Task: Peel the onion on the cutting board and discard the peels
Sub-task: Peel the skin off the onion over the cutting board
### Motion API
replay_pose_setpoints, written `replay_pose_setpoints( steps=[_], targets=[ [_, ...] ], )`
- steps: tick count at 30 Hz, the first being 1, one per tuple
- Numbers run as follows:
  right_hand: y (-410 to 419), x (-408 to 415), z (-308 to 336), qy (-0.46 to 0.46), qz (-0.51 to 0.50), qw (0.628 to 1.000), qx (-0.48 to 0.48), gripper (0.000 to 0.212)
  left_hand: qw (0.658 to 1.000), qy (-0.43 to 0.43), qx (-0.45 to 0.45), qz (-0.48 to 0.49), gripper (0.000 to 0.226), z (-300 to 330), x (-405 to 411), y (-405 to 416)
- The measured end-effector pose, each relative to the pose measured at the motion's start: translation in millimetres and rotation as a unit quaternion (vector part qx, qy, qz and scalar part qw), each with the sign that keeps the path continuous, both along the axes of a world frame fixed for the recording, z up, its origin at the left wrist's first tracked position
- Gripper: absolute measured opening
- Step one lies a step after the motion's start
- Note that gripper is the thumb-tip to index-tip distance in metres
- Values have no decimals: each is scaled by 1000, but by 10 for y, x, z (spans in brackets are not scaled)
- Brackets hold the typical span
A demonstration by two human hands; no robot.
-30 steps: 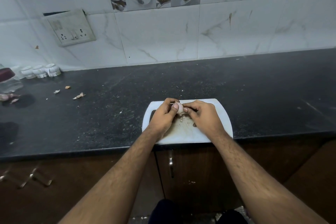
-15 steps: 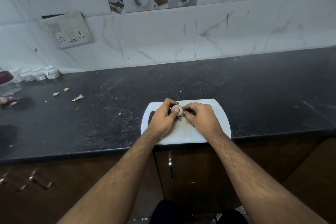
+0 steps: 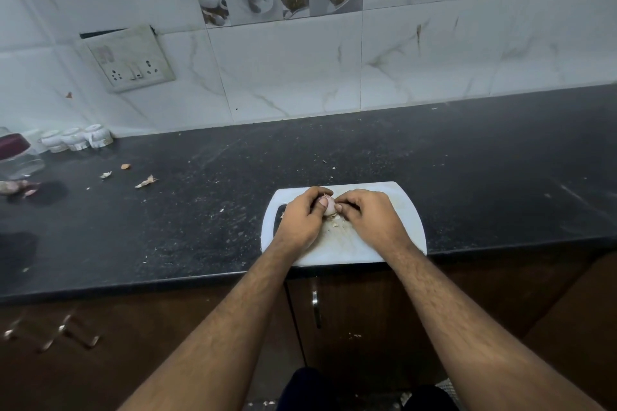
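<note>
Where the counter (image 3: 200,227) edge meets the cabinets, the white board (image 3: 405,220) sits w/ both forearms reaching over it. L hand (image 3: 298,222) curls round the onion (image 3: 329,205), thumb on its near side, gripping it just above the board's middle. R hand (image 3: 369,217) has fingers bent in, fingertips pinching at the onion's right side; what exactly they pinch is too small to tell. Small peel bits (image 3: 335,222) lie on the board under the onion. Farther left on the counter, a few loose peels (image 3: 146,181), well apart from the board. At far left, a jar (image 3: 16,157) w/ dark lid, and white cups (image 3: 76,138) by the wall. A socket plate (image 3: 132,60) sits on the tiles above.
</note>
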State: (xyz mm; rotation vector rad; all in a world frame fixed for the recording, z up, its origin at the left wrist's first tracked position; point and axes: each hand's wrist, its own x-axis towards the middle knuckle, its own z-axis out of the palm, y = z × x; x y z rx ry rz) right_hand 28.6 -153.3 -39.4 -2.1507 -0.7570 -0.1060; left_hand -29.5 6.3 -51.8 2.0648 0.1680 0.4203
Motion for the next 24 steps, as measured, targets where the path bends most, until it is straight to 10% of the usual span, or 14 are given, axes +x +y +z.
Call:
replay_pose_setpoints(
  steps=[24],
  targets=[
    [29, -53, 32, 3, -48, 997, -59, 5, 993, -10, -115, -4, 22, -14, -28, 34]
  ],
)
